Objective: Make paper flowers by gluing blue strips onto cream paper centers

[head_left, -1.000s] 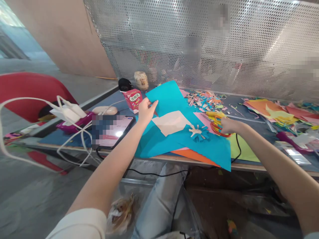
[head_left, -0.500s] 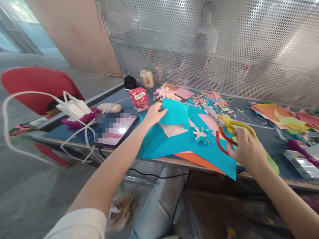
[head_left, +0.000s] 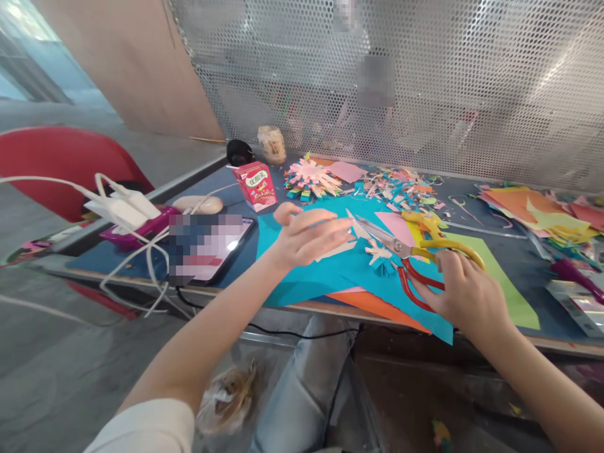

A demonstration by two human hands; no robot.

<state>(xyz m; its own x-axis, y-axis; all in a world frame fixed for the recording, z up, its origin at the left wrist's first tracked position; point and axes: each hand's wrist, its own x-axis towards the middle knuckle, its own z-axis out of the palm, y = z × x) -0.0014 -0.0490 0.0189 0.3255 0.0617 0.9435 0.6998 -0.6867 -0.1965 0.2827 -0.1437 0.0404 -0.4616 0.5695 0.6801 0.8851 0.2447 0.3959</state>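
Note:
My right hand (head_left: 472, 292) grips scissors (head_left: 401, 248) with yellow and red handles, their blades pointing left towards my left hand. My left hand (head_left: 314, 236) hovers over a large blue paper sheet (head_left: 292, 280), its fingers stretched to the right and its thumb apart, with nothing visible in its grasp. Pale paper pieces (head_left: 337, 253) lie partly hidden beneath that hand. Below the blades sits a small fringed blue and pale paper flower (head_left: 381, 258). A larger pink fringed flower (head_left: 311, 176) rests farther back.
A phone (head_left: 214, 248), white cables, a purple holder (head_left: 136, 229) and a red drink carton (head_left: 256, 185) stand at the left. Paper scraps (head_left: 401, 189) are scattered at the back. Coloured sheets (head_left: 533, 211) pile up at the right. A perforated metal panel (head_left: 292, 69) rises behind the table.
My left hand has turned over and moved right, its fingers now stretched out. The blue square it held is no longer distinguishable. The scissors have shifted slightly down and left.

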